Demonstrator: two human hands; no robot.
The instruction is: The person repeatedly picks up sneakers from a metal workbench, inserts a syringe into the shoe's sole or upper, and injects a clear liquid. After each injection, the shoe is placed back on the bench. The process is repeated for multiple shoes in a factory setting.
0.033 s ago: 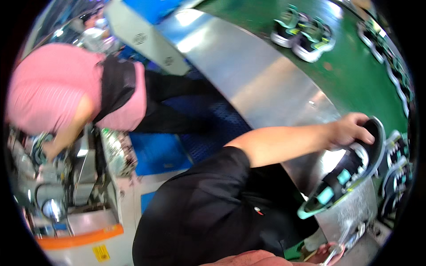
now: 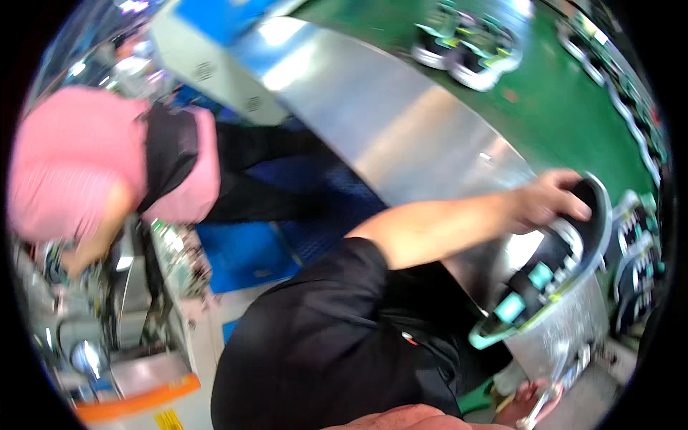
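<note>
My left hand [image 2: 550, 203] grips one end of a black shoe [image 2: 546, 266] with teal patches and a pale, teal-edged sole. The thumb and fingers close over its edge, and the shoe tilts over the metal bench, its teal-rimmed end toward the bottom of the view. Low at the right, my right hand [image 2: 527, 403] is curled round a thin, pale, metallic-looking rod [image 2: 536, 410]. Blur and the picture's edge hide what kind of tool it is.
A curved metal bench [image 2: 401, 107] runs across the middle. Beyond it, a pair of shoes [image 2: 469, 54] stands on the green floor [image 2: 527, 118], with more shoes [image 2: 634, 251] at the right. A co-worker in pink [image 2: 79, 150] bends over machinery [image 2: 93, 337] at the left.
The whole view has shifted a little, so most things sit slightly further left. Both hands keep their hold, and the shoe stays at about the same tilt.
</note>
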